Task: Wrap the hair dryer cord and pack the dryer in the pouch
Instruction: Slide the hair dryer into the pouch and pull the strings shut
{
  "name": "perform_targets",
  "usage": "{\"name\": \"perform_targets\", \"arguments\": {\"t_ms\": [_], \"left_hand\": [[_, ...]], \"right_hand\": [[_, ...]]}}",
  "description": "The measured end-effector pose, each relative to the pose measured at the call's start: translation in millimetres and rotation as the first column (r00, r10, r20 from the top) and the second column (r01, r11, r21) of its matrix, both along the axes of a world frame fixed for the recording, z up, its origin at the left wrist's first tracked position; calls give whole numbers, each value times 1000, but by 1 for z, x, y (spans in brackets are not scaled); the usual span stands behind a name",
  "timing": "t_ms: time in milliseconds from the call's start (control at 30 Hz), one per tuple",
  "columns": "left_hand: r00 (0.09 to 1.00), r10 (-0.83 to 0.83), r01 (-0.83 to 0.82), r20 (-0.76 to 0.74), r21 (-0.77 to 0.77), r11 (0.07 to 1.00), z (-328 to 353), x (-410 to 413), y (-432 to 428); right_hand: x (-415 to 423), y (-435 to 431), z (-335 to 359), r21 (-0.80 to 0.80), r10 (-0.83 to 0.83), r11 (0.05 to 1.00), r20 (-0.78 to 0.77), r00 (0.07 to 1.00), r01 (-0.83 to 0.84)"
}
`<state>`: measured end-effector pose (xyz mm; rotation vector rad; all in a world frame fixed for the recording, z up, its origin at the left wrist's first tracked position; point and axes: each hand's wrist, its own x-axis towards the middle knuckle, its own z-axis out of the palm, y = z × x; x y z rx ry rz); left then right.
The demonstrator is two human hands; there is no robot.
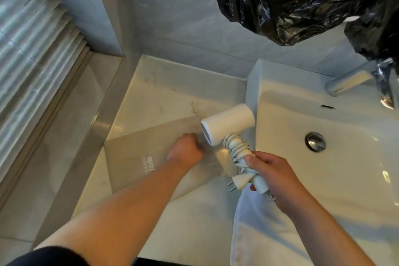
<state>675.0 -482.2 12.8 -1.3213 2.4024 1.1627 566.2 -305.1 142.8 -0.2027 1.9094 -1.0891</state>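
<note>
Pale marble counter (151,101) beside white sink (323,179), black plastic bag (302,0) overhead. Flat on counter, grey translucent pouch (138,153) (white lettering, unreadable), right edge pinched in curled left hand (185,150). Just beside, white hair dryer (228,122) held off the counter, handle gripped by right hand (274,177), cord (236,147) coiled round handle, plug (239,181) sticking out below.

White hair dryer (228,122) held up just left of the sink (291,93), barrel tilted. Its white cord (236,147) is coiled round the handle, plug (239,180) hanging loose. Translucent grey pouch (146,153) lies flat, further left.
</note>
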Motion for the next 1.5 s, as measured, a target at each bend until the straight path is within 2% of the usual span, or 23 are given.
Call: {"name": "perform_targets", "arguments": {"t_ms": [67,133,200,300,433,567,633,800,933,1100,1267,1433,1500], "left_hand": [[992,-79,79,100,4,997,-7,-18,13],[959,-114,139,259,-79,987,-14,-25,20],[929,-112,171,352,-142,975,-17,-29,23],[946,-108,157,306,-142,977,-19,-30,18],[962,-182,206,206,-104,973,-17,-13,11],[988,-153,153,24,-3,988,-6,3,5],[985,-173,173,-12,-22,985,7,11,-4],[951,-306,308,33,-109,945,44,30,-37],[932,-357,363,65,-186,913,69,34,-46],[969,-238,212,-65,-275,938,87,44,-35],[953,-211,146,-217,-281,949,97,45,-14],[957,38,-121,-288,-278,953,99,39,-19],[948,99,-173,-301,-228,958,102,35,-27]], "right_hand": [[-4,3,5,-5,-35,999,-14,999,35],[-9,7,10,-11,-63,998,-27,998,63],[-14,11,14,-16,-68,998,-42,997,67],[-18,17,17,-9,-59,998,-61,996,59],[-17,23,18,3,-55,998,-63,997,55],[-11,26,16,-3,-40,999,-52,998,40],[-7,25,18,-16,-27,1000,-35,999,26],[1,19,22,-25,39,999,-31,999,-40],[9,10,23,33,143,989,-53,988,-141],[21,4,22,72,214,975,-39,976,-211],[35,8,21,58,164,985,-21,986,-163],[46,14,19,55,126,991,-69,990,-123],[49,15,19,56,124,991,-74,990,-120]]}}
